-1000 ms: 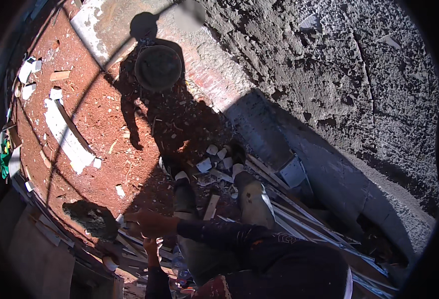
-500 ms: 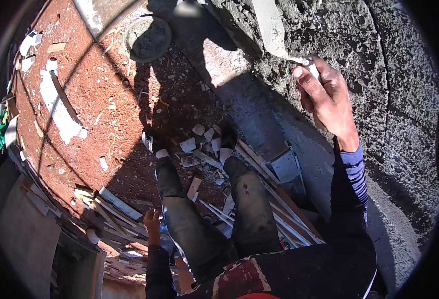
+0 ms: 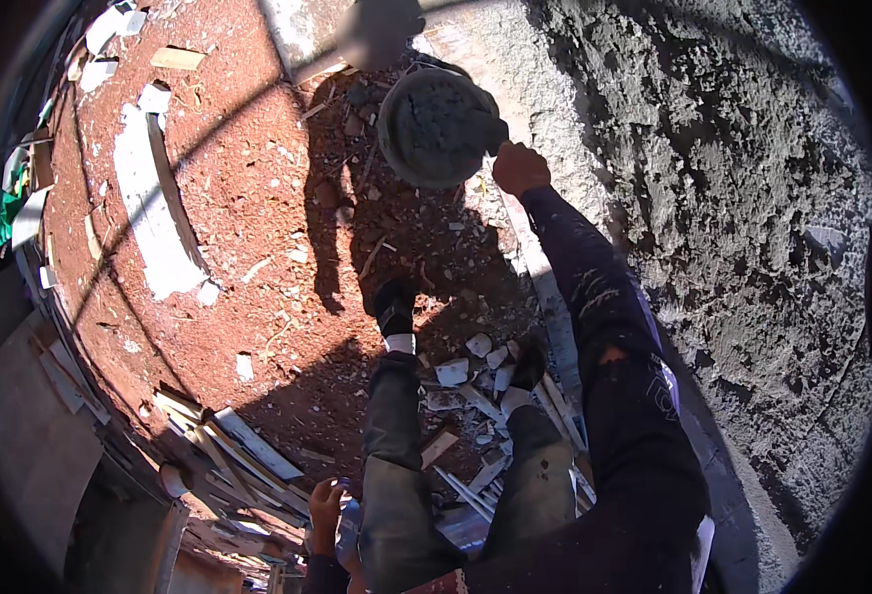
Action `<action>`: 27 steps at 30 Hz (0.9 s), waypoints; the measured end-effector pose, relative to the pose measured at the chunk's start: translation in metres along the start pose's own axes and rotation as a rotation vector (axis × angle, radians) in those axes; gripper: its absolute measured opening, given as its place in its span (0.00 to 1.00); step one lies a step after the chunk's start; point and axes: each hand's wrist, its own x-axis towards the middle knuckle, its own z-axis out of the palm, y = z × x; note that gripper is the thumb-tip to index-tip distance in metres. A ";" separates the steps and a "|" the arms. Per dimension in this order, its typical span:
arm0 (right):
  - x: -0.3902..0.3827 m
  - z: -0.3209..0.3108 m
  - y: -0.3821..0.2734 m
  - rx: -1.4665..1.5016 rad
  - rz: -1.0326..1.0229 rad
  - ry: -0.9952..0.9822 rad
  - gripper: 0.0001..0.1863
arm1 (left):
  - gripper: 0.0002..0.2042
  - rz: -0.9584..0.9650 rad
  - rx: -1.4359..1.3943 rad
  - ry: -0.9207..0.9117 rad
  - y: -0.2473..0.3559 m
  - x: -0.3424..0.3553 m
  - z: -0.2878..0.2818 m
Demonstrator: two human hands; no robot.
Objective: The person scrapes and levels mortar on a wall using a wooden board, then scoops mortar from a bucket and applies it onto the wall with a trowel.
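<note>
My right hand point(image 3: 520, 168) is stretched forward and closed in a fist at the right rim of a round pan point(image 3: 436, 124) full of grey mortar, which sits on the red ground by the wall's foot. A dark trowel point(image 3: 496, 136) pokes from the fist into the pan; its blade is hidden in shadow. My left hand point(image 3: 325, 500) hangs low beside my left leg, touching a pale bluish object point(image 3: 349, 523); its grip is unclear. My two shoes point(image 3: 394, 307) stand among broken tile pieces.
A rough grey plastered wall point(image 3: 753, 228) fills the right side. Red dirt ground point(image 3: 248, 208) carries white slabs point(image 3: 153, 218) and scraps. Stacked strips and boards point(image 3: 233, 455) lie at the lower left, tile rubble point(image 3: 475, 381) between my feet.
My right hand has come down off the wall, where it held the trowel, to the mortar pan. The view has swung so the pan is now centred ahead.
</note>
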 end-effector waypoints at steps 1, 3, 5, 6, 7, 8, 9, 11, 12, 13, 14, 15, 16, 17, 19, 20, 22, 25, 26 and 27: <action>0.024 0.023 -0.021 0.056 0.001 -0.086 0.14 | 0.12 -0.015 -0.060 0.047 -0.011 0.010 -0.014; 0.076 0.089 0.015 -0.154 -0.239 -0.090 0.14 | 0.13 -0.022 -0.142 0.005 -0.006 0.049 0.006; 0.067 0.132 -0.007 -0.040 -0.329 -0.033 0.16 | 0.12 -0.190 -0.237 0.053 -0.009 0.050 -0.019; 0.039 0.134 -0.042 0.294 -0.150 -0.023 0.19 | 0.12 -0.201 -0.195 0.094 -0.010 0.040 -0.043; 0.015 0.118 -0.056 0.582 0.063 0.000 0.23 | 0.12 -0.224 -0.183 0.106 -0.004 0.034 -0.050; 0.003 0.101 -0.048 0.566 0.102 -0.053 0.24 | 0.12 -0.201 -0.144 0.062 0.008 0.034 -0.042; -0.008 0.084 -0.045 0.554 0.115 -0.049 0.24 | 0.12 -0.171 -0.106 0.019 0.017 0.035 -0.038; -0.024 0.062 -0.044 0.607 0.131 -0.080 0.25 | 0.12 -0.173 -0.089 -0.013 0.022 0.038 -0.038; -0.027 0.067 -0.037 0.574 0.110 -0.037 0.25 | 0.12 -0.195 -0.133 -0.021 0.026 0.038 -0.032; -0.023 0.074 -0.025 0.563 0.117 -0.024 0.25 | 0.12 -0.215 -0.178 -0.036 0.031 0.040 -0.022; -0.017 0.080 -0.015 0.503 0.117 -0.020 0.25 | 0.12 -0.194 -0.122 -0.061 0.039 0.046 -0.015; -0.014 0.081 -0.017 0.461 0.113 -0.023 0.24 | 0.12 -0.184 -0.114 -0.061 0.043 0.049 -0.014; -0.018 0.079 -0.014 0.447 0.129 -0.048 0.23 | 0.13 -0.156 -0.135 -0.066 0.048 0.051 -0.009; -0.024 0.075 -0.016 0.453 0.139 -0.041 0.23 | 0.13 -0.134 -0.154 -0.070 0.049 0.048 -0.007; -0.038 0.062 -0.021 0.477 0.147 -0.061 0.22 | 0.12 -0.099 -0.167 -0.100 0.050 0.041 -0.006; -0.052 0.056 -0.025 0.463 0.126 0.006 0.22 | 0.12 -0.094 -0.157 -0.069 0.051 0.031 -0.006; -0.074 0.040 -0.037 0.440 0.063 0.105 0.21 | 0.11 -0.044 -0.156 -0.055 0.053 0.017 -0.005; -0.137 -0.007 -0.068 0.530 -0.011 0.094 0.21 | 0.11 -0.054 -0.122 -0.011 0.044 -0.008 0.006; -0.161 -0.022 -0.081 0.585 -0.035 0.106 0.20 | 0.11 -0.037 -0.113 -0.037 0.038 -0.014 0.010; -0.186 -0.030 -0.097 0.650 -0.067 0.111 0.18 | 0.11 -0.034 -0.114 -0.026 0.032 -0.024 0.012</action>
